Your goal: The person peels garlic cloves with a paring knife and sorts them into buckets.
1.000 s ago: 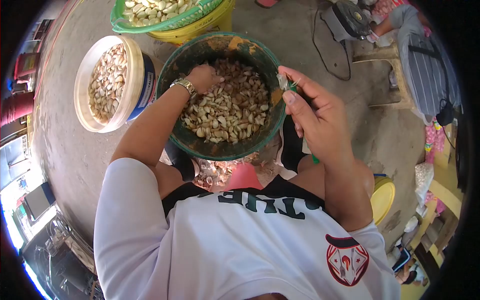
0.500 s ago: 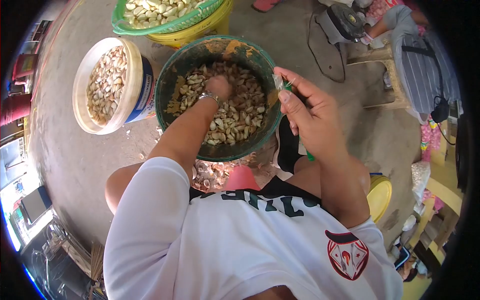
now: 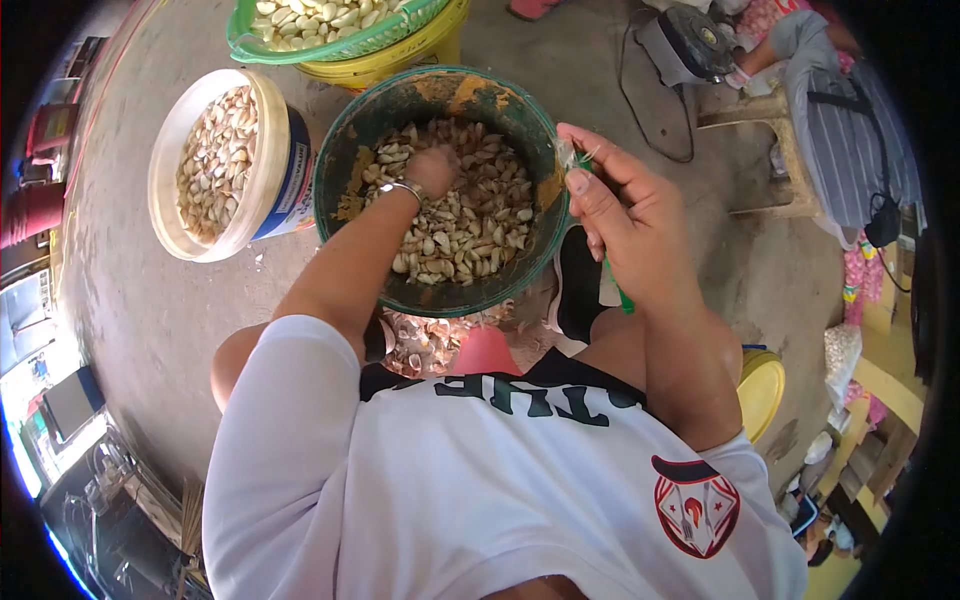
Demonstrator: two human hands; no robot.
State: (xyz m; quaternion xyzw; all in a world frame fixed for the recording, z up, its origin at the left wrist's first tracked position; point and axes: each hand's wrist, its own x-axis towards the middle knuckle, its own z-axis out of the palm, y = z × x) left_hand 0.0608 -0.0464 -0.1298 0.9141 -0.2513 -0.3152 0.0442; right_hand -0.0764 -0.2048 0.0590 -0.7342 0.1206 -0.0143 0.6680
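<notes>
we are resting our left hand among loose tan garlic cloves inside a round dark-green tub, sunken fingers leaving its grip unclear; our right hand is pinching a slim green-handled tool near the rim.

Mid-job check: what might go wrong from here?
The small green item pinched in the right hand, beside the tub, might slip into the cloves. The wristband by the left hand, which reaches into those cloves, might catch dirt. The green basket atop the yellow bucket might tip if knocked.
</notes>
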